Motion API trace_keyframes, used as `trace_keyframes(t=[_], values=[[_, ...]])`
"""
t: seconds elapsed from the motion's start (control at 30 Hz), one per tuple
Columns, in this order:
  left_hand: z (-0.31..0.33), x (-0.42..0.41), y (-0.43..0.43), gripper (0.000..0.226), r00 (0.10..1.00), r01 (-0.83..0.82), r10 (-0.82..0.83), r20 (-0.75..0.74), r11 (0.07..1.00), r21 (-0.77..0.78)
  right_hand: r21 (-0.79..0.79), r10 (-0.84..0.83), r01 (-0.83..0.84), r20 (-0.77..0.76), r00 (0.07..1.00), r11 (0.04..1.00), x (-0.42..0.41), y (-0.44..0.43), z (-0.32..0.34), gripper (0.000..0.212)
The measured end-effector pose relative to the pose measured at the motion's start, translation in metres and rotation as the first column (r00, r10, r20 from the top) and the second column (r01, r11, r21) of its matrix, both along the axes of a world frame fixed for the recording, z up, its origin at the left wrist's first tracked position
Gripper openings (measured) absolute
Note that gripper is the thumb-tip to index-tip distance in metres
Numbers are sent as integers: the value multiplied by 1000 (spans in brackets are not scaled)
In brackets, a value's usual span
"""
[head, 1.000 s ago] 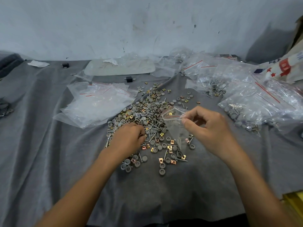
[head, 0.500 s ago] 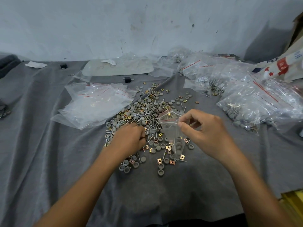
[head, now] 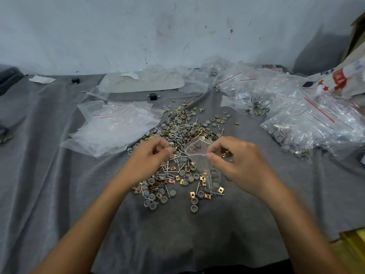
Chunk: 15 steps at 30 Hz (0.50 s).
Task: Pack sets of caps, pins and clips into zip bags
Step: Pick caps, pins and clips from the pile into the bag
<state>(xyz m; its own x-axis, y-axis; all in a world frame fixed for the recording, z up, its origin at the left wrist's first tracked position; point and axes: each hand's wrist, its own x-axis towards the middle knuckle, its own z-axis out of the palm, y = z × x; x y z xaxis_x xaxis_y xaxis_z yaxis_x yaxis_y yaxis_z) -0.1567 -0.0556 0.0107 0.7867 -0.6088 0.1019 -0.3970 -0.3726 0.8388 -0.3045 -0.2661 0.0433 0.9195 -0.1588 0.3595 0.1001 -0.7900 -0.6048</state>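
head view: right hand point(head: 240, 164) pinches the zip bag point(head: 198, 163) by its mouth; left hand point(head: 151, 155) curled just beside, i cannot tell on what; the floppy mouth could sag, spilling pieces onto the pile point(head: 183, 131) beneath

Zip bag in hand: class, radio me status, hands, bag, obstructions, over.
Right hand pinches small zip bag at its open mouth. Left hand beside it, fingertips pinched, contents unclear. Grey caps already in bag. Nothing between left hand and bag mouth.

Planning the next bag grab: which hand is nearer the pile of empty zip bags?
Left. The left hand is just right of the empty zip bags; the right hand, farther right, pinches a small zip bag.
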Motion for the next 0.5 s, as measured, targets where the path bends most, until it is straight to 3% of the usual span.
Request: trace_keyframes(t=[0.13,0.27,0.5], values=[[22,-4,-2,8,999,4,0,44,995,-96,-15,33,-33,-19,999,999,2,5,-1,6],[36,-11,-9,11,983,9,0,186,999,-47,-14,49,-49,-18,999,999,4,7,-3,4],[42,-19,-15,11,966,75,-81,247,997,33,-22,58,-58,0,998,998,2,9,-3,4]])
